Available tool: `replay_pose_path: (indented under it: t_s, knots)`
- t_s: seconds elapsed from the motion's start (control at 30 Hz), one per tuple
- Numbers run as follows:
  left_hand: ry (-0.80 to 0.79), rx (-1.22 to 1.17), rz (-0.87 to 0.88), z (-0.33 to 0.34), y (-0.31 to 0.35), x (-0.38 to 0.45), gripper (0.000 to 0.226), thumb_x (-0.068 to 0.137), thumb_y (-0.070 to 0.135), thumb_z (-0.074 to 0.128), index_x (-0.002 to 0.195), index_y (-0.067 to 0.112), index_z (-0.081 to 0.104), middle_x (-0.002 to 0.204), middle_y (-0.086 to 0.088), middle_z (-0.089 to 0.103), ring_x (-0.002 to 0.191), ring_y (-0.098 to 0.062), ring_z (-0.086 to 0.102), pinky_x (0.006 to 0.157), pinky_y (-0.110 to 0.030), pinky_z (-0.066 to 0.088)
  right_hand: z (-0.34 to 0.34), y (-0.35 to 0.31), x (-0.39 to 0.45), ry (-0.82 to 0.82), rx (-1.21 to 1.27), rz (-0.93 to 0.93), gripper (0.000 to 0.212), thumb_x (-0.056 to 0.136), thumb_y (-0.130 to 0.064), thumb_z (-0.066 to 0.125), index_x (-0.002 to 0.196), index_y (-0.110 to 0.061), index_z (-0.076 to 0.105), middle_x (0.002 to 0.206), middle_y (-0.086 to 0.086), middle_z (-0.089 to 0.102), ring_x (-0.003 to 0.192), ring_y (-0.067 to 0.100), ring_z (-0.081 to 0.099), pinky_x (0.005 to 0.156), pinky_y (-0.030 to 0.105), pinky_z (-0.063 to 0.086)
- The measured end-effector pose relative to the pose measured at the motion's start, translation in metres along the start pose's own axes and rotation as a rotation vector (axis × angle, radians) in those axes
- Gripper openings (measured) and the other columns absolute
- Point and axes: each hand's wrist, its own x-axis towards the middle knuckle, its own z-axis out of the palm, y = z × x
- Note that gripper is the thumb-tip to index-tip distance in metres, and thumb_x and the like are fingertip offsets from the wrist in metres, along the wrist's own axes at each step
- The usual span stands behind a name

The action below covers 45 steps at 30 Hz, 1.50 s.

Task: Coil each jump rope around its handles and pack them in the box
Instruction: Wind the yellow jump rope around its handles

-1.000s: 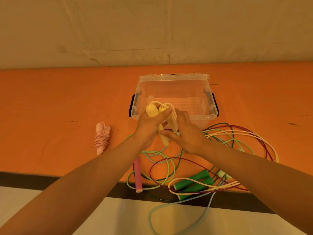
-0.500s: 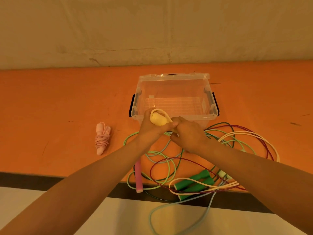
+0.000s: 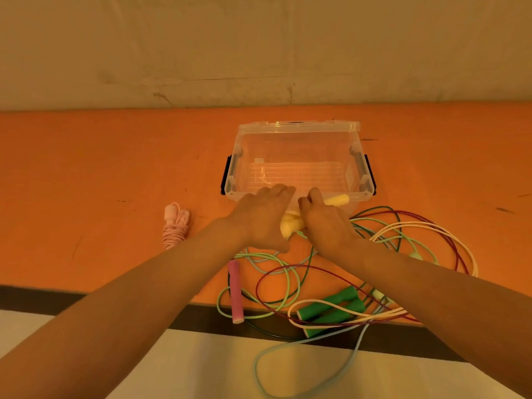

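Observation:
Two yellow jump rope handles (image 3: 288, 227) lie crosswise between my hands, just in front of the clear plastic box (image 3: 357, 131). My left hand (image 3: 260, 218) covers and holds their left end from above. My right hand (image 3: 325, 223) grips the other end, and one yellow tip (image 3: 337, 199) pokes out past its fingers against the box's front wall. Their cream cord (image 3: 431, 226) trails loose to the right and loops back over the green handles (image 3: 331, 309). The box holds nothing.
A pink rope (image 3: 175, 226), coiled round its handles, lies left of my arms. A pink handle (image 3: 236, 292) and tangled green, dark red and light blue cords (image 3: 288, 272) spread over the orange table's front edge (image 3: 86, 286). One blue cord (image 3: 305, 345) hangs off it.
Both hands have lowered and turned the yellow handles from upright to lying sideways by the box's front wall. The cream cord loop that stood over the handles is out of sight.

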Motion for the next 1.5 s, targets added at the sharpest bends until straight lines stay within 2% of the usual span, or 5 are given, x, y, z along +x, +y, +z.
replay_pose_path:
  t_s: [0.27, 0.47, 0.77, 0.97, 1.5]
  knots:
    - [0.046, -0.249, -0.020, 0.026, 0.004, 0.000, 0.078, 0.067, 0.019, 0.076, 0.134, 0.012, 0.037, 0.120, -0.008, 0.046, 0.109, -0.024, 0.047, 0.088, -0.040, 0.046, 0.005, 0.009, -0.003, -0.001, 0.169, -0.001, 0.041, 0.087, -0.011, 0.061, 0.125, -0.010, 0.044, 0.124, 0.009, 0.038, 0.080, 0.031, 0.057, 0.056, 0.036, 0.043]
    - [0.165, 0.071, -0.051, 0.019, 0.001, -0.007, 0.062, 0.073, 0.043, 0.067, 0.125, 0.018, 0.043, 0.110, -0.003, 0.055, 0.096, -0.023, 0.056, 0.066, -0.029, 0.038, 0.003, 0.014, -0.005, 0.005, 0.023, 0.021, 0.053, 0.087, -0.038, 0.059, 0.130, -0.016, 0.038, 0.123, 0.003, 0.045, 0.095, 0.028, 0.058, 0.063, 0.031, 0.038]
    - [0.212, 0.441, -0.078, 0.025, 0.008, -0.006, 0.048, 0.083, 0.032, 0.056, 0.126, 0.015, 0.040, 0.124, -0.005, 0.046, 0.112, -0.024, 0.045, 0.092, -0.035, 0.031, -0.004, 0.014, -0.003, 0.069, -0.203, -0.091, 0.048, 0.088, -0.055, 0.051, 0.117, -0.017, 0.050, 0.101, 0.003, 0.064, 0.086, 0.025, 0.064, 0.060, 0.029, 0.033]
    - [0.210, 0.351, -0.161, 0.024, 0.018, -0.002, 0.075, 0.075, 0.046, 0.064, 0.132, 0.012, 0.030, 0.127, -0.004, 0.045, 0.116, -0.024, 0.043, 0.103, -0.039, 0.027, 0.008, 0.013, 0.002, 0.271, -0.301, -0.101, 0.055, 0.029, -0.048, 0.090, 0.058, -0.015, 0.057, 0.040, -0.001, 0.048, 0.026, 0.017, 0.043, 0.044, 0.016, 0.015]
    - [0.410, 0.365, -0.022, 0.038, -0.027, -0.005, 0.041, 0.051, 0.026, 0.075, 0.086, 0.012, 0.059, 0.078, -0.005, 0.058, 0.069, -0.023, 0.055, 0.061, -0.033, 0.042, 0.014, 0.052, -0.002, 0.235, 0.023, -0.287, 0.061, 0.063, -0.063, 0.072, 0.089, -0.008, 0.063, 0.061, 0.005, 0.063, 0.039, 0.026, 0.055, 0.033, 0.024, 0.038]
